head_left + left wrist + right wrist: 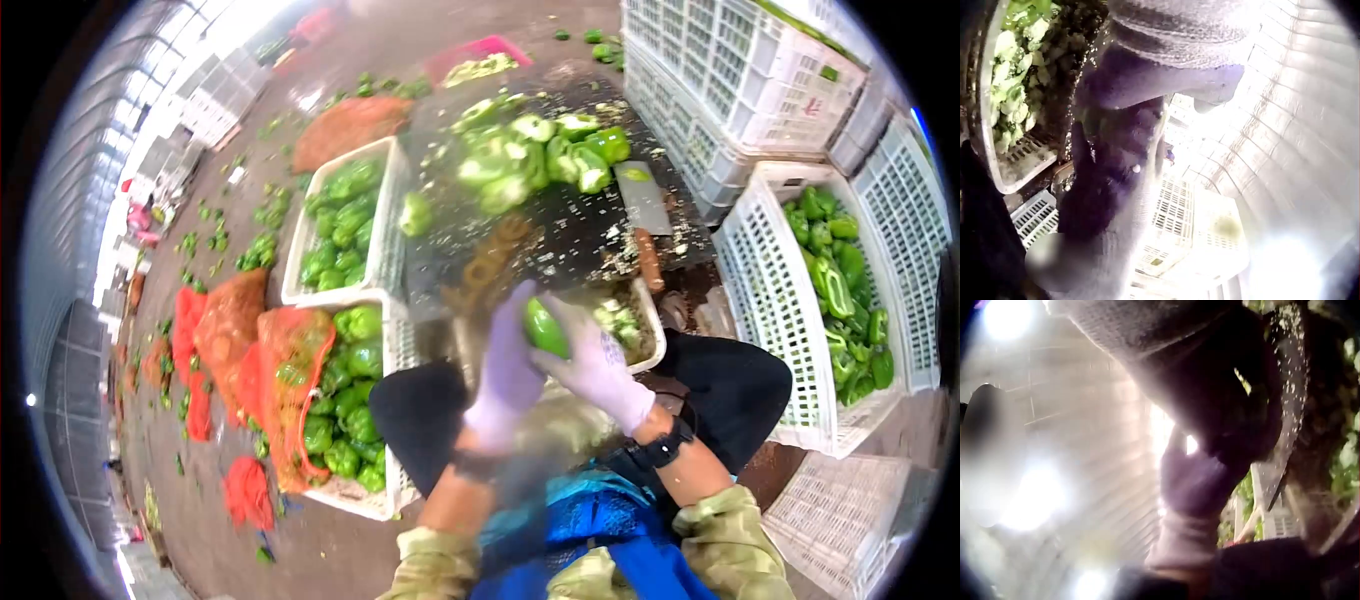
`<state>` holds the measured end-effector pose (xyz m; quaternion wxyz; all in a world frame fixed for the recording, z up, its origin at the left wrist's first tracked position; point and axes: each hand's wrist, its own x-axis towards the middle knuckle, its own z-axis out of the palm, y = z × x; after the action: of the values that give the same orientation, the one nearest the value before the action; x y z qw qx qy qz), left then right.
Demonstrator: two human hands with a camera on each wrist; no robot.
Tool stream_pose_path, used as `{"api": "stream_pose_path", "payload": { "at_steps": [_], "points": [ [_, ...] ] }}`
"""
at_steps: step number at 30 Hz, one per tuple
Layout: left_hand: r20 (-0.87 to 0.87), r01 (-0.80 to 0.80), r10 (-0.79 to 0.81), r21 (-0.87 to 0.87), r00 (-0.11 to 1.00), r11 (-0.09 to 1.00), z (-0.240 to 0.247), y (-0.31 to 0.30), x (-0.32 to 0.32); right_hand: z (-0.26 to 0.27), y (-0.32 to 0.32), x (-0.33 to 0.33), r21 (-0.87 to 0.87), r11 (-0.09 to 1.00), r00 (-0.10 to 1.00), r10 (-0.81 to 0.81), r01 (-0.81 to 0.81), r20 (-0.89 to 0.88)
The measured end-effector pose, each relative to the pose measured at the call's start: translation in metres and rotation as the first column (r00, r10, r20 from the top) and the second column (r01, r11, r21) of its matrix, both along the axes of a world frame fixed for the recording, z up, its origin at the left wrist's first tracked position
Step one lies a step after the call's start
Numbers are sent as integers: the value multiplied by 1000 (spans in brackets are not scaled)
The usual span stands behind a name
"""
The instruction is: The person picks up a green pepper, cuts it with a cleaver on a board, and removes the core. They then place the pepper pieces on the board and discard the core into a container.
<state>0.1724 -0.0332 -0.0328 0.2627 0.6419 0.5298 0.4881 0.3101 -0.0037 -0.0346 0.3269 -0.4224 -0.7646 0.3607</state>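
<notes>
We see a glossy, rounded green pepper point(545, 328) held over the lap between two knit-gloved hands. The left hand point(507, 375) is at its 8 o'clock and the right hand point(597, 365) at 4 o'clock, fingers curled round it. A flat steel cleaver point(642, 197) lies at 1 o'clock on the dark board point(560, 245).

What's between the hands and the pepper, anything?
Nothing visible. The left hand and right hand both already hold the pepper, gloves directly on it, above the scrap tray.
</notes>
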Motion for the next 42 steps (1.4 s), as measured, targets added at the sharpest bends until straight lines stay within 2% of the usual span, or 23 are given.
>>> {"api": "stream_pose_path", "payload": {
  "at_steps": [2,4,5,6,9,11,12,14,16,17,18,19,20,22,27,32,33,34,36,38,39,40,42],
  "points": [
    [-107,-8,-8,-149,994,989,-3,4,-12,-12,16,7,-255,967,975,-62,6,-214],
    [363,170,-39,-338,931,926,1,4,-24,-10,30,27,-645,752,845,-251,-137,-472],
    [792,399,1,-309,611,863,7,7,-28,-5,38,43,-682,712,769,-339,-167,-542],
    [988,578,98,-150,119,803,11,12,-32,1,47,62,-713,672,682,-427,-200,-594],
    [987,534,57,-129,149,836,3,31,-67,-6,84,156,-372,816,46,-394,-443,-918],
    [980,423,147,-191,134,886,-3,42,-89,21,97,210,-178,920,-342,-301,-349,-890],
    [976,386,172,-212,136,898,-8,46,-98,16,104,239,28,883,-245,-99,-468,-965],
    [965,318,219,-254,142,913,-24,58,-117,27,119,238,-103,939,-86,-138,-327,-987],
    [980,375,184,-197,70,906,-42,66,-126,21,148,186,-295,947,381,-320,124,-868],
    [964,350,261,-260,43,900,-47,68,-127,21,161,154,-314,902,719,-426,295,-549],
    [941,325,339,-325,14,888,-53,69,-126,20,173,121,-232,879,889,-447,416,-101],
    [893,238,425,-449,149,861,-47,70,-119,28,175,82,-99,963,968,-244,250,65],
    [892,251,416,-450,180,857,-39,71,-113,16,192,63,242,964,873,-213,113,438],
    [890,268,387,-445,242,854,-29,76,-109,-9,232,32,371,929,778,-233,0,583],
    [868,252,421,-484,264,838,-20,81,-111,-78,313,4,201,979,519,-194,42,833],
    [912,303,350,-402,213,864,-34,79,-116,-67,291,-3,295,946,559,-319,135,766],
    [922,322,328,-380,203,867,-32,78,-114,-51,274,-2,277,947,666,-313,163,677],
    [933,347,303,-354,194,868,-31,78,-111,-16,253,-7,230,958,651,-286,173,703],
    [938,441,291,-346,190,828,-48,79,-108,-43,226,3,-103,946,884,-242,306,401],
    [897,514,415,-432,154,741,-43,75,-94,-1,166,-11,-415,898,983,-88,147,160],
    [937,583,238,-345,254,736,-54,68,-88,11,147,-26,-534,818,893,57,215,447],
    [892,606,392,-443,226,660,-45,68,-74,38,116,-26,-612,790,943,193,15,272],
    [905,656,397,-393,152,645,-42,56,-56,-8,76,-34,-439,864,949,306,-245,72]
  ]
}}
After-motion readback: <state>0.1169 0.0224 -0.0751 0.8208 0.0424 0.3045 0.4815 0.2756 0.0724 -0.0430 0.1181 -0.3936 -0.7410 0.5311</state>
